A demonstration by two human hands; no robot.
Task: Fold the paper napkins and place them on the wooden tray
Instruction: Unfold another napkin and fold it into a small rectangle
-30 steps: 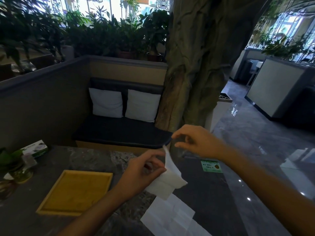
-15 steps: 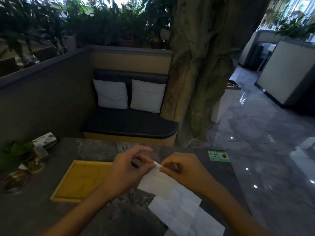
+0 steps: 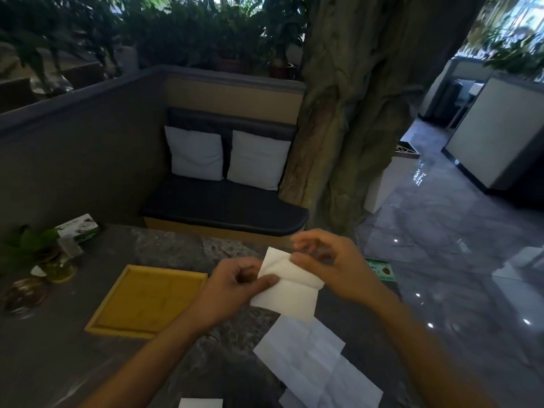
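Observation:
A white paper napkin [image 3: 287, 290], partly folded, is held just above the dark stone table. My left hand [image 3: 232, 285] pinches its left edge between thumb and fingers. My right hand [image 3: 329, 266] grips its upper right part with thumb and forefinger. The wooden tray [image 3: 117, 304], with nothing on it, lies on the table to the left of my left hand. Unfolded white napkins [image 3: 312, 357] lie flat on the table below the held one, and the corner of another napkin [image 3: 200, 403] shows at the bottom edge.
A green and white tissue box [image 3: 79, 228], a small potted plant in a glass vase [image 3: 56, 260] and a round glass dish [image 3: 23, 293] stand at the table's left. A green card [image 3: 382, 269] lies at the right edge. Beyond are a bench with two white cushions and a tree trunk.
My right hand came down from above and took hold of the napkin with my left. Both hands have since spread and turned it; the napkin now shows a fold across it.

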